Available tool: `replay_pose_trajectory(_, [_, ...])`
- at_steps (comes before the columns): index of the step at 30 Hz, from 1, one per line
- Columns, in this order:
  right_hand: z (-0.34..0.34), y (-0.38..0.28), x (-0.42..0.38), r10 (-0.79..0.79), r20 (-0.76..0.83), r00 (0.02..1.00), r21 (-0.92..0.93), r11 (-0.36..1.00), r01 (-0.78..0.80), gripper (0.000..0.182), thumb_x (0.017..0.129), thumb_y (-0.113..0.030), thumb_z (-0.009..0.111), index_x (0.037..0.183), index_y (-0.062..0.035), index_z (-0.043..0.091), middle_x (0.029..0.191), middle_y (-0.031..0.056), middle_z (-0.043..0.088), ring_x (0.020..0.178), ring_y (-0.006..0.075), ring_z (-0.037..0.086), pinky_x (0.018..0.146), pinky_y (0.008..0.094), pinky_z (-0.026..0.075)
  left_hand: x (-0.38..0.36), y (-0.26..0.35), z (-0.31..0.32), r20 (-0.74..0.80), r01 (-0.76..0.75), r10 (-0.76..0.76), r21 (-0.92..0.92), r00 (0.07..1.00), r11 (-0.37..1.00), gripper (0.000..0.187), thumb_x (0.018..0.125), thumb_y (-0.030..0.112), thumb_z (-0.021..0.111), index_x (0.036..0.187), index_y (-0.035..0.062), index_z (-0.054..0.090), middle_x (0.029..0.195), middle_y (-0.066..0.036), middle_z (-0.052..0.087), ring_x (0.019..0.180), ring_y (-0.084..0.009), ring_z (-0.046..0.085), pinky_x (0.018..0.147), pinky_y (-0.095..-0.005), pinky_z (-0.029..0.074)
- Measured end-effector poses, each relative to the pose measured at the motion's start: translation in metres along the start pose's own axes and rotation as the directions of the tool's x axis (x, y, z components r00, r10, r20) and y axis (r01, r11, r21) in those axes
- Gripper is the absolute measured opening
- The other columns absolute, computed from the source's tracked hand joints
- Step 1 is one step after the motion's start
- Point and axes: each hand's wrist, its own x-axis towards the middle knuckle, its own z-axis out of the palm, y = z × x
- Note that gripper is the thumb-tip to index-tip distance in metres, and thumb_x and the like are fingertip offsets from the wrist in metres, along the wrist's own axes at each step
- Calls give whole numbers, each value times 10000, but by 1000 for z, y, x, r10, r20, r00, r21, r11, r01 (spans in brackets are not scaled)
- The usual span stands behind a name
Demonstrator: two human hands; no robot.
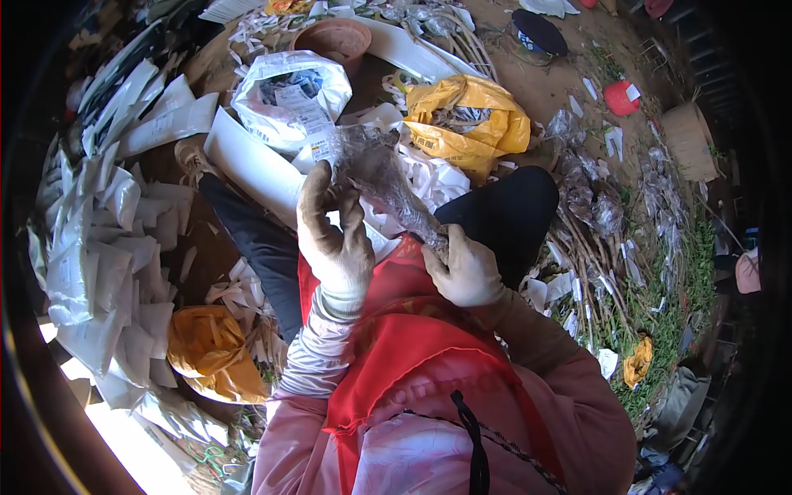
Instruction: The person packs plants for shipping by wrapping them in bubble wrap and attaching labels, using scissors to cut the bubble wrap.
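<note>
A crumpled piece of clear plastic wrap (384, 177) stretches between my two gloved hands, above my lap. Its lower right end is pinched in my right hand (466, 268). My left hand (334, 235), in a pale glove with dirty fingertips, is beside the wrap's left part, thumb and fingers curled with a gap between them; whether they grip it I cannot tell. Just beyond stand a white bag (264, 124) with printed packaging inside and a yellow bag (503, 124) holding scraps. White strips (437, 177) lie below the yellow bag.
White padded envelopes (91, 264) are heaped at the left. An orange-yellow bag (206, 351) lies near my left leg. A brown basin (351, 41) stands behind the white bag. Sticks (582, 264) and plastic scraps lie at the right. A dark cap (540, 31) rests farther back.
</note>
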Motion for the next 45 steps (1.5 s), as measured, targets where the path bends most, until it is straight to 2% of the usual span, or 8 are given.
replay_pose_trajectory(9, [2, 8, 7, 72, -68, 995, -61, 995, -76, 294, 773, -184, 679, 976, -28, 535, 727, 165, 634, 648, 350, 632, 584, 428, 503, 6, 14, -10, 31, 575, -589, -263, 808, 775, 246, 852, 66, 513, 1087, -5, 493, 799, -11, 493, 606, -59, 415, 543, -205, 368])
replay_pose_trajectory(15, [3, 10, 12, -12, -149, 989, -193, 981, -17, 321, 726, -225, 706, 889, -42, 499, 696, 134, 601, 596, 327, 617, 530, 422, 491, 11, 10, -22, 338, -17, -177, 499, 924, 867, 187, 892, 208, 524, 810, 41, 544, 667, 19, 470, 564, -68, 437, 502, -224, 377])
replay_pose_trajectory(18, [3, 13, 11, 11, -126, 992, -169, 985, -33, 316, 731, -224, 703, 889, -44, 498, 698, 136, 603, 597, 325, 619, 533, 423, 494, 9, 4, -15, 170, 675, -655, -135, 737, 725, 228, 907, 252, 541, 822, 41, 551, 666, 19, 485, 581, -65, 446, 504, -233, 373])
replay_pose_trajectory(28, [-4, 18, 4, 113, -10, 994, -8, 994, -113, 266, 778, -216, 676, 884, -38, 509, 672, 137, 597, 586, 322, 608, 533, 412, 483, 10, -21, -32, 379, 636, -562, -99, 735, 765, 241, 886, 253, 602, 775, 42, 567, 666, 26, 520, 580, -54, 414, 558, -211, 349])
replay_pose_trajectory(31, [-5, 22, 1, 236, 165, 958, 326, 904, -278, 190, 830, -184, 641, 870, -38, 527, 609, 70, 556, 496, 221, 550, 484, 335, 441, 6, -9, -25, 330, 525, -457, -156, 826, 837, 256, 888, 234, 609, 712, 55, 556, 646, 27, 512, 576, -54, 400, 545, -217, 331])
replay_pose_trajectory(37, [-24, 35, 15, 399, 395, 828, 777, 336, -532, 136, 882, -168, 566, 790, -82, 515, 556, -40, 442, 444, 47, 403, 417, 215, 324, 24, -4, -31, 281, -184, 49, 481, 959, 857, 77, 833, 70, 610, 868, 2, 613, 821, -124, 575, 755, -260, 567, 690, -350, 455])
replay_pose_trajectory(42, [-31, 29, 13, 326, 429, 842, 758, 378, -532, 259, 885, -155, 563, 1106, -22, 587, 550, -40, 448, 436, 45, 392, 418, 210, 304, 29, -2, 1, 398, -222, 38, 429, 917, 875, 286, 803, 137, 670, 1045, 3, 602, 961, -146, 593, 881, -278, 582, 795, -364, 457])
replay_pose_trajectory(45, [-23, 25, 9, 320, 412, 853, 726, 450, -520, 135, 895, -150, 564, 973, -41, 583, 568, -34, 462, 455, 41, 412, 428, 211, 325, 34, 14, 24, 460, -343, 113, 453, 881, 823, 323, 786, 238, 691, 1035, 53, 603, 922, -143, 582, 833, -329, 565, 725, -411, 449])
